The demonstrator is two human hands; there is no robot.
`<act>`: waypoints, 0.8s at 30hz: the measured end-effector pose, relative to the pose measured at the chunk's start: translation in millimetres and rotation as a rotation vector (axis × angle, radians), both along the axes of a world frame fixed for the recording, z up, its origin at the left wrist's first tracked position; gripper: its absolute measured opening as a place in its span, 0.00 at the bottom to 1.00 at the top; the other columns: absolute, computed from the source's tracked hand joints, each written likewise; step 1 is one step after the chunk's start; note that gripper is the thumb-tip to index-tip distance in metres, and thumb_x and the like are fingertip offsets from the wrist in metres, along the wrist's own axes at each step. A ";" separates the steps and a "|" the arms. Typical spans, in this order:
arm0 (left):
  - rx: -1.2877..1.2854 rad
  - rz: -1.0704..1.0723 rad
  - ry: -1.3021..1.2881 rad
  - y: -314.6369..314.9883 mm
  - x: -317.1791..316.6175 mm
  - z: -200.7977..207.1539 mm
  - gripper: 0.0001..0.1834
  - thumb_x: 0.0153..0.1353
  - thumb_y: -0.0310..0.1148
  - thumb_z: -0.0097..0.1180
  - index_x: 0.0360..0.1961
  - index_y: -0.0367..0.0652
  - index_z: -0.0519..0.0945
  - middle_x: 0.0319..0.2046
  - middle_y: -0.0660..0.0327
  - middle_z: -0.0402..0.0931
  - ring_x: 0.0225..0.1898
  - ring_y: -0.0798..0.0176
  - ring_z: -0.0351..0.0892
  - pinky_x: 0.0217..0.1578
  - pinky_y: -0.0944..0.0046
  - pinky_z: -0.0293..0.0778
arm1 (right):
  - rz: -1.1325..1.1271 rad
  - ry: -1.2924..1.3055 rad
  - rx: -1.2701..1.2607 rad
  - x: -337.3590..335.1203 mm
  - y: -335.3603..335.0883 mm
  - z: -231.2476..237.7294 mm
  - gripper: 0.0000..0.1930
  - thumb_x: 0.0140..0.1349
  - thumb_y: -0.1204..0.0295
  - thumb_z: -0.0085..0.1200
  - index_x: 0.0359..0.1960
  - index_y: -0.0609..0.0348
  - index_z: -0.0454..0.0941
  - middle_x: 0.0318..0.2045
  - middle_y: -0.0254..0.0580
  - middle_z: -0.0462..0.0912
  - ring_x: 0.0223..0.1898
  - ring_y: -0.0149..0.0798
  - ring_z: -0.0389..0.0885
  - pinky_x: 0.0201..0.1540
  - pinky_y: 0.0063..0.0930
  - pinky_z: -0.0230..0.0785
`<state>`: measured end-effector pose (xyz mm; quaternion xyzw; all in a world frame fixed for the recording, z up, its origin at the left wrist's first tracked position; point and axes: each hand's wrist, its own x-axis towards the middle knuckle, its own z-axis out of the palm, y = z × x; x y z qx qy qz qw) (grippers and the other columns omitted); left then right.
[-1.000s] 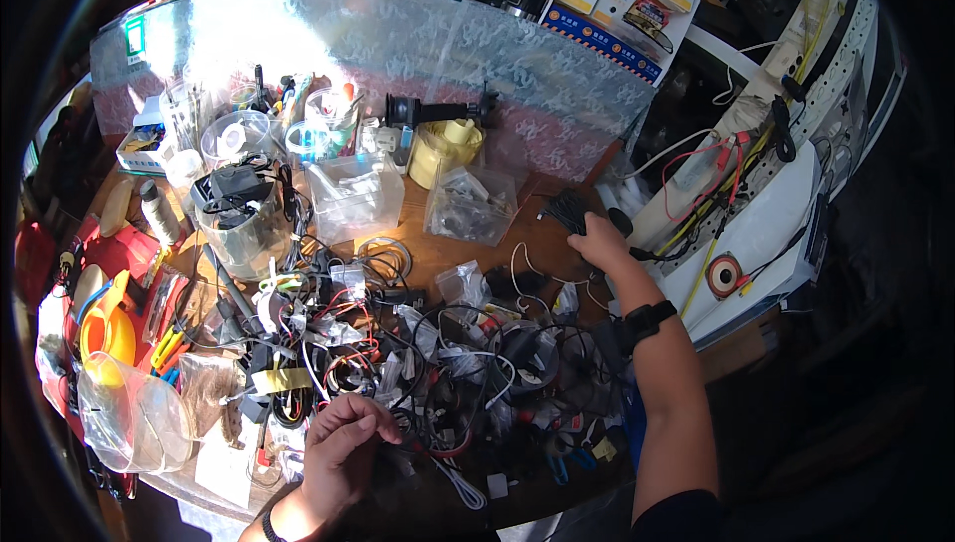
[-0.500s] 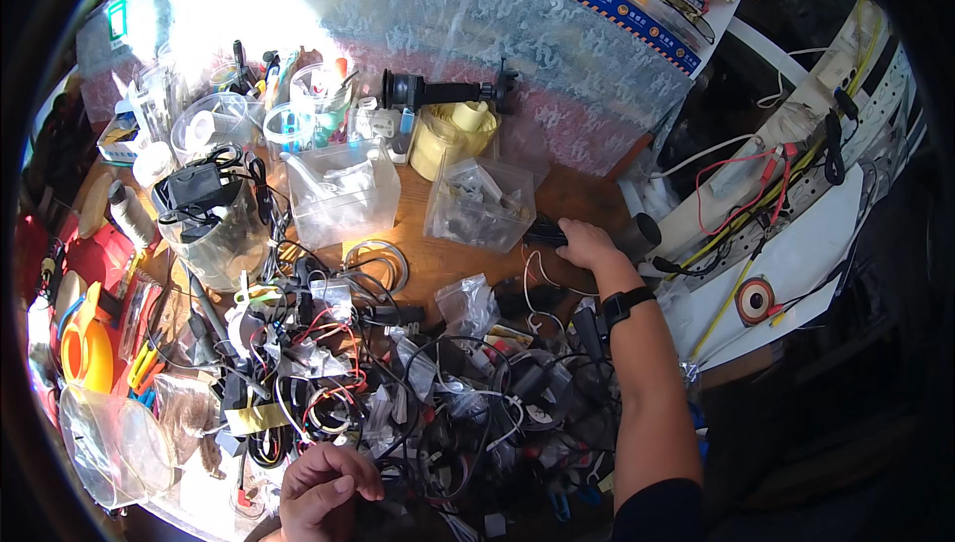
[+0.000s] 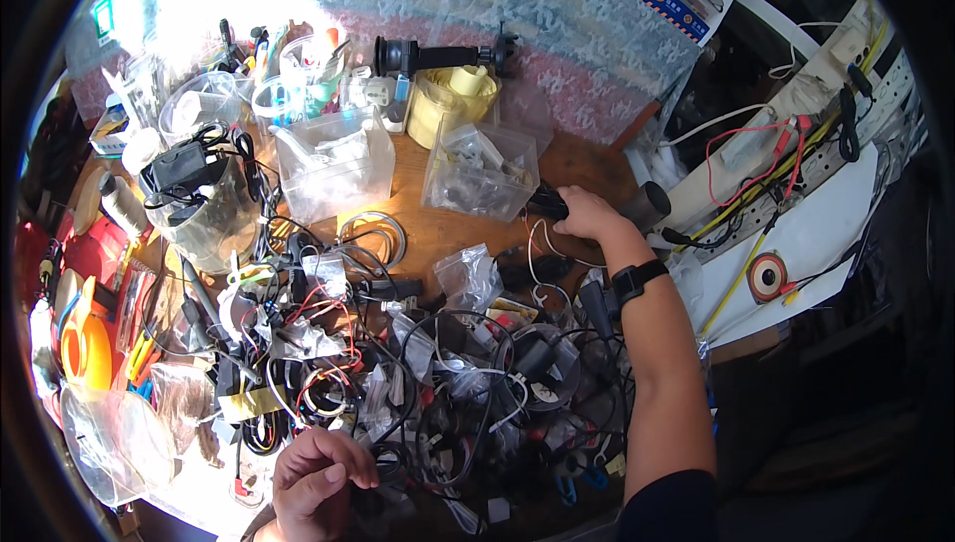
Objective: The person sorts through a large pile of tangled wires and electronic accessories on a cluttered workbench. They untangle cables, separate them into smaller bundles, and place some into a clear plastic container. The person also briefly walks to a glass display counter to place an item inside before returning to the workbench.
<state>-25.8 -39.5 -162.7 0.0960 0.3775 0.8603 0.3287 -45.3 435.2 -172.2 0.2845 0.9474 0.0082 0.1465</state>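
My right hand (image 3: 589,214) reaches across to the right side of the wooden table, its fingers closed around a dark item that looks like a bundled black cable (image 3: 547,202). Part of that item is hidden by the fingers. It lies just beside a clear plastic box (image 3: 479,184) with small bagged parts in it. At the near edge, my left hand (image 3: 323,482) hovers over the heap with fingers loosely curled and nothing visible in them. Below and between my hands spreads a tangled pile of cables, adapters and small plastic bags (image 3: 468,273).
Another clear box (image 3: 336,169), a tub with black adapters (image 3: 199,214) and a yellow roll (image 3: 448,109) stand along the back. A black cylinder (image 3: 647,206) is right of my right hand. Orange-handled tools (image 3: 88,343) lie left; a white board (image 3: 796,244) with wires lies right.
The whole view has shifted slightly, moving the back of the table upward. My right hand stays at the black cable, and my left hand keeps its curled pose.
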 end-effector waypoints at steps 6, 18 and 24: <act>-0.026 0.002 0.019 -2.3 1.9 -2.4 0.11 0.51 0.34 0.54 0.21 0.38 0.69 0.18 0.56 0.68 0.22 0.61 0.69 0.28 0.66 0.66 | 0.182 0.494 -0.032 14.3 -28.2 40.7 0.23 0.48 0.72 0.56 0.49 0.58 0.71 0.47 0.46 0.74 0.51 0.49 0.71 0.53 0.35 0.65; 0.078 -0.072 0.008 -9.7 -0.5 -9.2 0.06 0.55 0.27 0.48 0.27 0.35 0.71 0.24 0.55 0.71 0.29 0.63 0.71 0.36 0.67 0.65 | 0.480 0.071 0.225 53.7 -110.0 4.0 0.13 0.44 0.71 0.55 0.35 0.57 0.76 0.41 0.39 0.75 0.59 0.43 0.62 0.66 0.54 0.37; 0.112 -0.084 -0.011 -11.0 -2.6 -10.2 0.05 0.56 0.27 0.47 0.27 0.35 0.71 0.24 0.55 0.72 0.29 0.63 0.71 0.37 0.67 0.65 | 0.255 0.464 -0.035 79.0 -100.4 41.9 0.15 0.43 0.66 0.60 0.34 0.53 0.77 0.42 0.37 0.78 0.60 0.41 0.63 0.66 0.55 0.32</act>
